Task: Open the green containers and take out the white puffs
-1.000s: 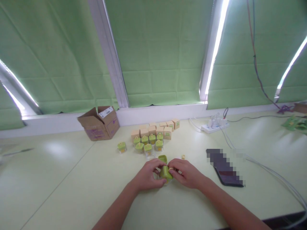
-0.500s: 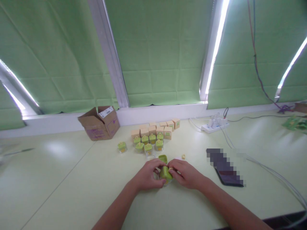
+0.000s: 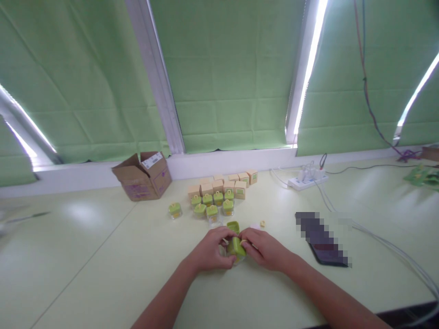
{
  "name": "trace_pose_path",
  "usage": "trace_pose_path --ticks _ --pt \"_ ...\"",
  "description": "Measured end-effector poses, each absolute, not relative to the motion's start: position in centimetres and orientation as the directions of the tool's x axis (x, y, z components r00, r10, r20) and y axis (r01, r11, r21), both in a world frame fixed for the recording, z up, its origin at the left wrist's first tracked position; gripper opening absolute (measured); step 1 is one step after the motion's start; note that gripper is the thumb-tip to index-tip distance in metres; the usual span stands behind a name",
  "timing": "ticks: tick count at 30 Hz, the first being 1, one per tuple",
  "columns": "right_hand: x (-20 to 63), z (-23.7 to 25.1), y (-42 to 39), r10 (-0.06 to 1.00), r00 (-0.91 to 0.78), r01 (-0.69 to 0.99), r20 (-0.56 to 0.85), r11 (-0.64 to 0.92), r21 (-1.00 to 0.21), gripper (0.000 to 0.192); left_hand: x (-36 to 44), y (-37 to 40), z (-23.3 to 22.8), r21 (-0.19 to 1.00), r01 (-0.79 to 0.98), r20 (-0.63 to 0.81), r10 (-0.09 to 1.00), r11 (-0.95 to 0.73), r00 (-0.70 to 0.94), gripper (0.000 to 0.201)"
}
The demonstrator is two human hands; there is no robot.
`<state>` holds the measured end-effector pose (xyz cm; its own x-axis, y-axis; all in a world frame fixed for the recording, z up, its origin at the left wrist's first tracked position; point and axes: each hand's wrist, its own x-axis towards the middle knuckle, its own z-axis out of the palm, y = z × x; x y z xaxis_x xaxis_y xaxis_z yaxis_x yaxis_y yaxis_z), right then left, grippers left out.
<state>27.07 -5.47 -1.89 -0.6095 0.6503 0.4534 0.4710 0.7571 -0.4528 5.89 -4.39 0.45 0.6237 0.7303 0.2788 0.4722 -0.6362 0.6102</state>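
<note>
Left of centre a carton sits by the sill, a lone jar right of it, then a jar cluster in front of a row of tan boxes. Lower centre, left hand and right hand are together, both pinched on a green cap just above the table; a second cap lies just behind. Right: a small yellow bit, phone, power strip.
</note>
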Motion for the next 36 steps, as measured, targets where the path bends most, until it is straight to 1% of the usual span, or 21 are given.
trace_pose_path --ticks 5,11,13,19,27,31,36 --pt "26.8 -2.2 -5.4 0.661 -0.588 0.508 0.466 0.750 -0.424 0.013 6.0 -4.3 0.4 0.613 0.489 0.279 0.749 -0.621 0.601 0.038" --pt "26.5 -2.7 -5.3 0.639 -0.602 0.552 0.478 0.766 -0.329 0.016 6.1 -4.4 0.6 0.605 0.505 0.278 0.758 -0.616 0.590 0.034" --pt "26.5 -2.8 -5.3 0.636 -0.607 0.558 0.477 0.768 -0.313 0.016 6.1 -4.4 0.6 0.597 0.510 0.278 0.757 -0.619 0.592 0.033" --pt "26.5 -2.7 -5.3 0.630 -0.612 0.543 0.477 0.774 -0.326 0.015 5.9 -4.4 0.8 0.587 0.515 0.264 0.749 -0.625 0.608 0.035" --pt "26.4 -3.3 -5.2 0.613 -0.607 0.563 0.505 0.781 -0.272 0.015 5.9 -4.4 0.7 0.588 0.523 0.273 0.760 -0.617 0.590 0.036" --pt "26.5 -3.3 -5.2 0.612 -0.603 0.545 0.512 0.784 -0.296 0.014 5.8 -4.4 0.8 0.592 0.512 0.268 0.752 -0.622 0.602 0.035" --pt "26.6 -3.1 -5.3 0.597 -0.622 0.509 0.507 0.800 -0.318 0.014 5.7 -4.4 0.8 0.592 0.478 0.272 0.719 -0.649 0.639 0.039"
